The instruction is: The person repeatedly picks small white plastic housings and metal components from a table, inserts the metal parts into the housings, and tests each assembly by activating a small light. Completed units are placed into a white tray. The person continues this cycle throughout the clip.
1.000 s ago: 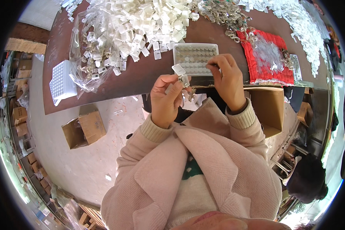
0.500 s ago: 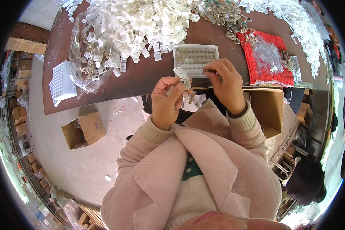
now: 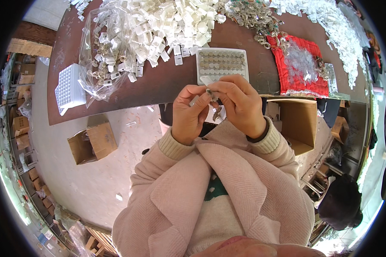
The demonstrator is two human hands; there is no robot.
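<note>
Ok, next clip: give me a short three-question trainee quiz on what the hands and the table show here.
1. True or false: both hands pinch one small metal part between them.
2. Which lies straight beyond the hands on the brown table? A) the white tray of round grey pieces B) the red quilted cloth C) the open cardboard box
3. What fills the clear plastic bag at the table's left?

Key:
1. True: left hand and right hand meet on it.
2. A
3. Small white plastic pieces.
</note>
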